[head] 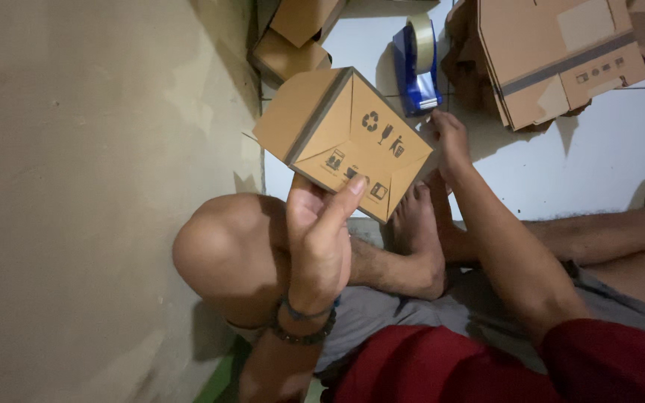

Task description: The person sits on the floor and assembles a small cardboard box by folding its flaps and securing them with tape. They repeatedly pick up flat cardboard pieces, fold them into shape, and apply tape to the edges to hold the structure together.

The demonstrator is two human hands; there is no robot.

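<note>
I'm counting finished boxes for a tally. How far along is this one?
Done: the small brown box is folded into shape, its end flaps closed. In hand: the left hand holds it up, while the right hand reaches toward the blue tape dispenser. Left: no tape shows on the flaps facing the camera, and flat cardboard lies unfolded on the floor.
</note>
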